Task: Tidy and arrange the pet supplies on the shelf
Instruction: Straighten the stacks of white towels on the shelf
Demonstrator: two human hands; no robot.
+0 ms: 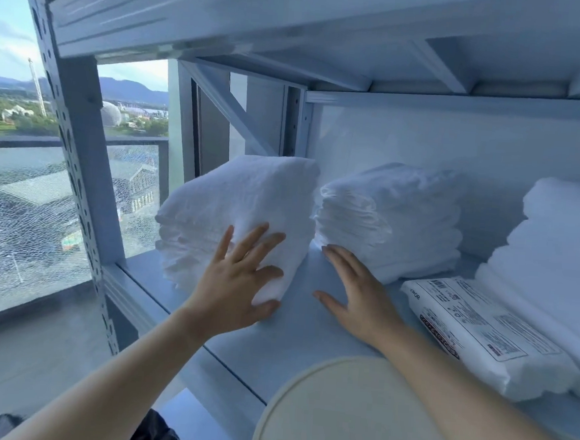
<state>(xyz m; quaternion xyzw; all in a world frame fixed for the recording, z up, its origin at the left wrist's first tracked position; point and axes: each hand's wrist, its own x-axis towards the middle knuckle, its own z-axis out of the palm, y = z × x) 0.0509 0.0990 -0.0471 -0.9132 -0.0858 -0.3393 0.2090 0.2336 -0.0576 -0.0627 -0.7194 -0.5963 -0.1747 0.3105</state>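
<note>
Now the left hand (240, 278), fingers spread, presses the left white pack (237, 216) — the right hand (355, 293) lies flat and open on the shelf (295, 326). Next, I think, push it straight.

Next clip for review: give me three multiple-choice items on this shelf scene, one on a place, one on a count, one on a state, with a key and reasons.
1. Where does the labelled flat pack lie?
A. right part of the shelf
B. on the upper shelf
C. on the floor

2. How many hands reach onto the shelf?
A. none
B. one
C. two

3. How is the left hand?
A. closed in a fist
B. open, fingers spread against the left white pad stack
C. holding the round cream lid

Key: 1 A, it lies flat right of the right hand. 2 C, both are over the shelf. 3 B, the palm meets the stack's front.
</note>
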